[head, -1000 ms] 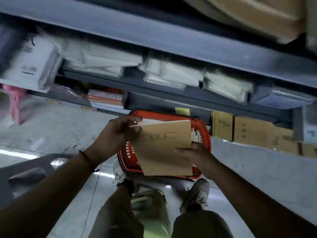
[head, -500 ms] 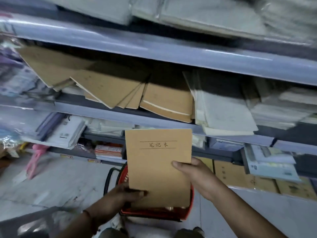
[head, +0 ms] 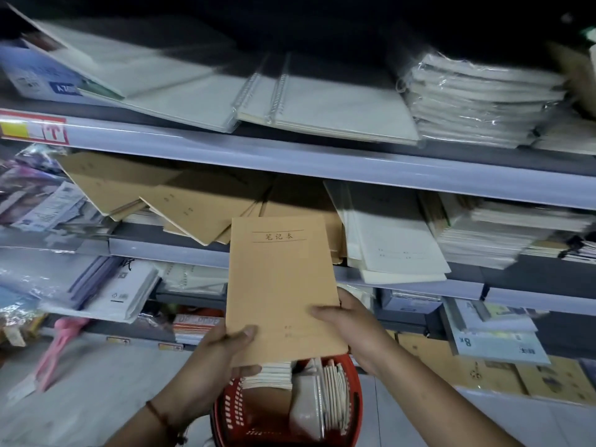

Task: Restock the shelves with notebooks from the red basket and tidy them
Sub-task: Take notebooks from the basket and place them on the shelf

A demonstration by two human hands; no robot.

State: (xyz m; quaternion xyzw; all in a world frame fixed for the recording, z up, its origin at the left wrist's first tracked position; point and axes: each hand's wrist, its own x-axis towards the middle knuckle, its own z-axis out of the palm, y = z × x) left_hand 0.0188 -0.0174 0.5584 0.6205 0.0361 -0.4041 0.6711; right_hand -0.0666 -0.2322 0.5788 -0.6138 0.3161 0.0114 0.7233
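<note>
Hands point(head: 290, 346) hold a brown notebook point(head: 280, 285) by both lower corners; pushed carelessly, it could topple the skewed brown stack point(head: 193, 204).

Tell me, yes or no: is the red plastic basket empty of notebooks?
No: the red plastic basket still holds white-edged notebooks standing inside, below the brown paper notebook held by both hands.
</note>
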